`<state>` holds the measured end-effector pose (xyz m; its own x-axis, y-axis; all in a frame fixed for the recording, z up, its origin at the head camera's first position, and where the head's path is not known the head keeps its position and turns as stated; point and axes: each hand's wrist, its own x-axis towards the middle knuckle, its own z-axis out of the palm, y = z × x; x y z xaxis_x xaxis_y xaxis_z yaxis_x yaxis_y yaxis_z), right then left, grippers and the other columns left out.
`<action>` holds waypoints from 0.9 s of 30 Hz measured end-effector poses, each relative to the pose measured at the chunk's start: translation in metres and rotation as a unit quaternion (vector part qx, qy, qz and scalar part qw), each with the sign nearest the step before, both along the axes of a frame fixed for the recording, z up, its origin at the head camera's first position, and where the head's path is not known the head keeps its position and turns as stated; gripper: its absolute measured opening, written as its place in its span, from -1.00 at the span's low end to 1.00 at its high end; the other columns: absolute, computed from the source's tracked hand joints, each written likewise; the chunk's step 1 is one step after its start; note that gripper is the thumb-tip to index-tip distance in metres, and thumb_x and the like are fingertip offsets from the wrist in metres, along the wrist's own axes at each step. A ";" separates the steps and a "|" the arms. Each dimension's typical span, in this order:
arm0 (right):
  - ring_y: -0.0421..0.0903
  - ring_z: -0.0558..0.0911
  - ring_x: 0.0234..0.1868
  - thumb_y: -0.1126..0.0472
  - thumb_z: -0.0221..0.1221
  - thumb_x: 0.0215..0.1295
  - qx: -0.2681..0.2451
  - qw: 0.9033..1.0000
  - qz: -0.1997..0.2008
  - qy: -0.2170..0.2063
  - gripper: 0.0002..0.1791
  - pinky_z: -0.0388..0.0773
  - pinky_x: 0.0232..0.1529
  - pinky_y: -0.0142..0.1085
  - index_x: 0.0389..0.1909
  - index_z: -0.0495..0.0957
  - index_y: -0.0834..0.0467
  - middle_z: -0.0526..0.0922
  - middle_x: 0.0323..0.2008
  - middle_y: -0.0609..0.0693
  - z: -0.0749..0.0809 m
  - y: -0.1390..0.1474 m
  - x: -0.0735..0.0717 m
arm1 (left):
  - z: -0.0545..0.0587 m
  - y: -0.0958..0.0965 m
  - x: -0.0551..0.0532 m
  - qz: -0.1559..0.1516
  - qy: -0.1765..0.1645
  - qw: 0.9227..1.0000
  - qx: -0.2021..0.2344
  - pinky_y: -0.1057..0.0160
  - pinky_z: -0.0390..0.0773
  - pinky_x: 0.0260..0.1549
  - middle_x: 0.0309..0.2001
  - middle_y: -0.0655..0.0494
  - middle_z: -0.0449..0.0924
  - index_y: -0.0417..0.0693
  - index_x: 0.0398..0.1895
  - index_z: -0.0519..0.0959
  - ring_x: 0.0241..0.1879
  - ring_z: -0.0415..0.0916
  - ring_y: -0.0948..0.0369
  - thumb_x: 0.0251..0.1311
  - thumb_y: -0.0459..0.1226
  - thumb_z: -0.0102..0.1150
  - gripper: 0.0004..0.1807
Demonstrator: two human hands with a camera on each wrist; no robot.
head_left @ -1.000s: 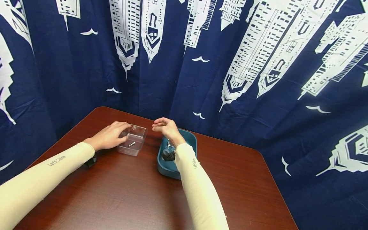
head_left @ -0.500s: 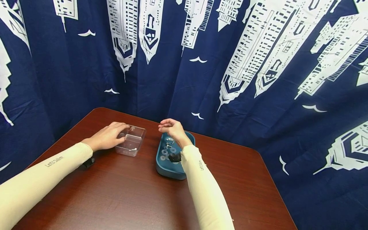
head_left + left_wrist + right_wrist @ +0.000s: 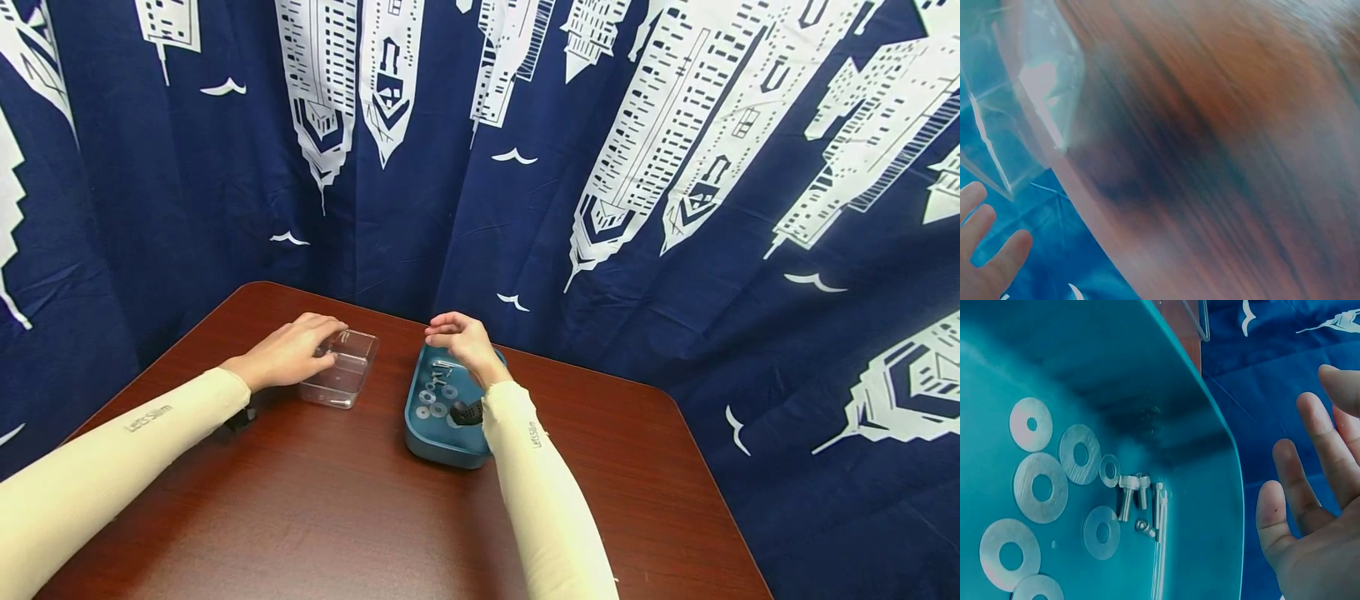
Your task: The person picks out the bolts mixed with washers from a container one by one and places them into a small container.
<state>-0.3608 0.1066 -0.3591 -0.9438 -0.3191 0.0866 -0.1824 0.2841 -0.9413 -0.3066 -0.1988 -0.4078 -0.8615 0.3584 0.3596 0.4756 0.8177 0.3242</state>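
My left hand (image 3: 287, 353) is over the left side of a clear plastic box (image 3: 332, 393), its fingers fairly straight. In the left wrist view, the fingers (image 3: 1011, 253) are spread below the blurred box (image 3: 1041, 94); whether they touch it I cannot tell. My right hand (image 3: 467, 343) hovers at the far end of a blue tray (image 3: 448, 454), fingers loosely bent and holding nothing. Several flat washers (image 3: 1041, 506) and several socket-head screws (image 3: 1127, 499) lie in that tray. A black wrist camera (image 3: 467, 413) under the right wrist hides part of it.
Both containers stand on a brown wooden table (image 3: 330, 508), with a narrow gap between them. Behind the table's far edge hangs a dark blue curtain (image 3: 420, 225) with white building prints.
My right hand has moved right, uncovering more washers and screws in the tray. The screw seen earlier in the clear box slid toward its near side and is no longer visible there.
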 end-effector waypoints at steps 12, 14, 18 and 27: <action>-0.22 0.67 -0.18 0.36 0.33 0.20 0.009 1.000 -0.016 -0.008 -0.58 0.41 -0.17 -0.13 0.09 0.55 0.35 0.73 -0.02 0.23 -0.003 0.014 0.001 | 0.009 0.026 -0.005 -0.009 -0.020 1.000 0.000 -0.22 0.29 0.33 0.35 -0.13 0.43 -0.13 0.38 0.41 0.38 0.26 -0.09 0.29 -0.20 0.21 -0.41; -0.24 0.68 -0.18 0.35 0.33 0.19 0.012 1.000 -0.019 -0.009 -0.57 0.41 -0.20 -0.19 0.09 0.55 0.35 0.73 0.00 0.24 -0.004 0.017 0.000 | 0.010 0.030 -0.006 -0.011 -0.024 1.000 0.001 -0.22 0.29 0.34 0.36 -0.12 0.41 -0.12 0.39 0.41 0.39 0.25 -0.08 0.29 -0.19 0.21 -0.40; -0.25 0.68 -0.20 0.37 0.32 0.20 0.015 1.000 -0.024 -0.007 -0.58 0.40 -0.28 -0.29 0.09 0.56 0.35 0.73 -0.01 0.24 -0.006 0.021 0.000 | 0.011 0.038 -0.009 -0.017 -0.022 1.000 -0.003 -0.19 0.31 0.33 0.35 -0.09 0.43 -0.11 0.38 0.41 0.39 0.26 -0.07 0.29 -0.19 0.21 -0.41; -0.24 0.70 -0.26 0.34 0.35 0.18 0.007 0.999 -0.037 -0.010 -0.61 0.45 -0.18 -0.16 0.04 0.58 0.33 0.77 -0.10 0.14 -0.013 0.030 -0.001 | 0.014 0.059 -0.013 -0.034 -0.008 0.999 -0.006 -0.18 0.35 0.29 0.33 -0.06 0.46 -0.13 0.37 0.43 0.37 0.28 -0.05 0.30 -0.16 0.21 -0.42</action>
<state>-0.3615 0.1364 -0.3718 -0.9663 -0.2495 0.0632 -0.1412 0.3088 -0.9406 -0.3198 -0.1395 -0.3934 -0.8412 0.4201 0.3406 0.5242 0.7880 0.3228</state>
